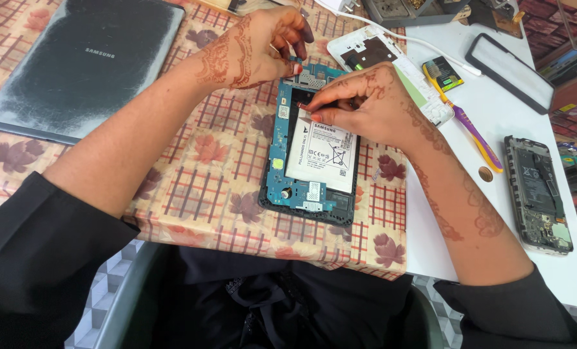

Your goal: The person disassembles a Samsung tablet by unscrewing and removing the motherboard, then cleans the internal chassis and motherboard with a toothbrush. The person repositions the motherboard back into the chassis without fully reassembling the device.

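— Right hand point(366, 103) first: what is it doing?

— Its fingers are pressed together around a thin red-tipped tool point(303, 106), pinching it like a pen. The tip sits on the upper part of the opened tablet point(309, 152), just above the white battery point(322, 153).

— And the left hand point(262, 45)?

— Curled, with the fingertips drawn together at the tablet's top edge. Whether they pinch something small there, I cannot tell.

— Where does the tablet lie?

— Flat on the checked leaf-pattern cloth point(204, 168) covering the tabletop point(495, 110), back off, blue circuit board showing around the battery.

— Anything else near?

— A grey tablet back cover point(82, 64) lies at the far left on the cloth. To the right, on the bare white surface, are a purple and yellow toothbrush point(466, 126), a small coin point(485, 174) and an opened phone point(537, 194).
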